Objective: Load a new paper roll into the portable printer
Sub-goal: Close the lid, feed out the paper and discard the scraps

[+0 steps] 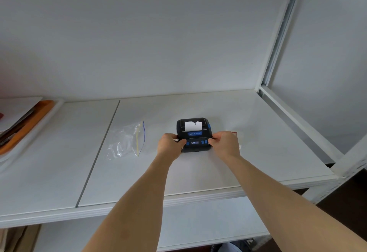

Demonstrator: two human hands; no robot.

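A black printer (193,135) with blue trim sits on a white shelf (258,142), right of centre and set back from the front edge. Both bare hands are on it. The left hand (170,146) closes on the printer's left side, fingers curled round the edge and the thumb lying across the front panel next to a blue button. The right hand (225,142) closes on the right side in the same way — fingers folded in, thumb tip at the panel's right end. Each hand grips only the printer.

On top of the printer a strip of white paper (193,125) shows in the far half, its far edge ragged with a dark notch in the middle. Whether the lid is fully shut over it cannot be told. Nearer the person is a blue label, and below it a small lit display between blue buttons.

Left of the printer, well apart from it, a clear zip bag (127,141) lies flat on the shelf — crumpled, with a yellow and blue seal along its right edge. At the far left edge an orange tray (25,126) holds flat sheets. Just behind the right hand a bit of red and white peeks out, too hidden to identify. A white metal frame (278,49) rises at the right.
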